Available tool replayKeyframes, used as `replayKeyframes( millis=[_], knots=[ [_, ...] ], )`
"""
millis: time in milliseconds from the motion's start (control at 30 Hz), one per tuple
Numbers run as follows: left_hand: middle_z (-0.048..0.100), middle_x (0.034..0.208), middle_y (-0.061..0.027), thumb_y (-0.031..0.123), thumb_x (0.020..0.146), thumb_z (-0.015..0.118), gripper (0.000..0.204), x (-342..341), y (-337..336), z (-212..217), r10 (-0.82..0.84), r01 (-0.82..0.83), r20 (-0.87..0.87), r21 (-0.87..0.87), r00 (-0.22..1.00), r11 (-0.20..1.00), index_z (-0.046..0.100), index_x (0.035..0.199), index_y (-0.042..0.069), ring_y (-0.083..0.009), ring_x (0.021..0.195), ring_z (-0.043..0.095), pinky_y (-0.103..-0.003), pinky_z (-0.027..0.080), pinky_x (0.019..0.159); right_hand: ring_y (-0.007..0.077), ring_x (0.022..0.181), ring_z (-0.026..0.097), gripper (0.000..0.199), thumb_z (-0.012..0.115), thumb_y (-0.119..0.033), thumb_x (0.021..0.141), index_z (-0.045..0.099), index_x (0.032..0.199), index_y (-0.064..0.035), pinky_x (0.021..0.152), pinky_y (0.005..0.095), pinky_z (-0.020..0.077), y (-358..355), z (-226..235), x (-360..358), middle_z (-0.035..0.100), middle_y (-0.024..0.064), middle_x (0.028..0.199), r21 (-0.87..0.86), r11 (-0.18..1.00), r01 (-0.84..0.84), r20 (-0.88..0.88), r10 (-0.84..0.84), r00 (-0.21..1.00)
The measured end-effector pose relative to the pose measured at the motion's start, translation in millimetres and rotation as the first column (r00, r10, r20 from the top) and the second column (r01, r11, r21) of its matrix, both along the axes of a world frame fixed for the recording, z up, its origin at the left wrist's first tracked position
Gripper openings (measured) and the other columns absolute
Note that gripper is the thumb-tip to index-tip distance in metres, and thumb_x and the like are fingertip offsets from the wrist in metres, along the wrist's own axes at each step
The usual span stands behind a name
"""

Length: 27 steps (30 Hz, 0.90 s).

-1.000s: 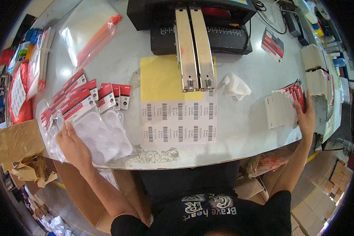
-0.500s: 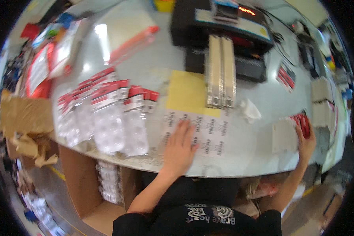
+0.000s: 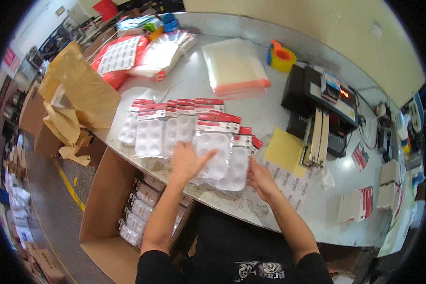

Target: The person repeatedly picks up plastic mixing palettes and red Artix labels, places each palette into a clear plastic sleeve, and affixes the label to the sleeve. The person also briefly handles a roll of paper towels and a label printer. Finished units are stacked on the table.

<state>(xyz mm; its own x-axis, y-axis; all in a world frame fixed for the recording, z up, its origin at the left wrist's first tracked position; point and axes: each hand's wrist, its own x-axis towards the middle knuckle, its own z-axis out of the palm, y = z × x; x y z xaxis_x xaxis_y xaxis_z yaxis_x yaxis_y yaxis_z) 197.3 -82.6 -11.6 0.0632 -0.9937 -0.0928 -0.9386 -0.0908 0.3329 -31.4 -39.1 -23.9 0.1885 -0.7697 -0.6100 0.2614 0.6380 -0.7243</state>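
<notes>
Several clear-bagged white trays with round wells, like paint palettes, lie overlapping on the table, each topped by a red and white header card. My left hand [image 3: 188,162] rests over the middle of them, thumb stretched out onto the front bagged palette [image 3: 213,154]. Its fingers are spread and touch the neighbouring bagged palette [image 3: 172,135]. At the right end of the group, my right hand [image 3: 261,179] is at the side edge of another bagged palette [image 3: 237,170], fingers apart. Neither hand has a pack lifted clear of the table.
A black machine [image 3: 319,94] with a lit red display stands at the right, beside a yellow sheet [image 3: 285,149] and a label sheet [image 3: 289,184]. A stack of cards [image 3: 355,204] lies far right. Below the table edge, an open carton [image 3: 106,199] holds bagged white pieces. Clear bags [image 3: 234,66] lie behind.
My view has turned left. My left hand has gone from the label sheet to the bagged palettes. My right hand has left the card stack and come over to the palettes' right side.
</notes>
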Motion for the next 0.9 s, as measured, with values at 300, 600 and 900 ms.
replayKeyframes(
  millis=[300,600,900],
  knots=[
    [0.044,0.111,-0.0257,0.052,0.082,0.06,0.07,-9.6,34.0,-28.0,-0.157,0.053,-0.6,-0.188,0.784,0.981,0.047,0.117,-0.007,-0.0396,0.106,0.045,-0.044,0.039,0.09,0.0247,0.103,0.059,0.065,0.077,-0.019,0.071,0.048,0.125,0.0008,0.086,0.0369,0.0486,-18.0,-1.1,37.0,0.059,0.0122,0.116,-0.22,0.975,-0.023,-0.143,-0.009,0.99],
    [0.055,0.101,-0.0248,0.05,0.072,0.074,0.073,2.0,24.3,29.6,-0.165,-0.033,-0.84,-0.213,0.517,0.976,0.049,0.112,-0.006,-0.0351,0.093,0.057,-0.04,0.045,0.082,0.0234,0.101,0.06,0.069,0.082,-0.015,0.06,0.051,0.121,0.0005,0.087,0.0367,0.0495,-46.1,46.6,10.0,0.061,0.0115,0.112,-0.518,0.83,-0.208,-0.229,0.1,0.968],
    [0.037,0.131,-0.035,0.076,0.072,0.054,0.104,48.4,-54.4,12.6,0.186,-0.198,-0.085,-0.164,0.979,0.966,0.043,0.122,-0.015,-0.0447,0.127,0.03,-0.048,0.028,0.103,0.0216,0.103,0.059,0.066,0.076,-0.026,0.073,0.049,0.125,0.0021,0.09,0.0335,0.0467,-165.0,5.0,79.4,0.059,0.0132,0.117,-0.33,0.841,-0.428,-0.151,0.401,0.904]
  ],
)
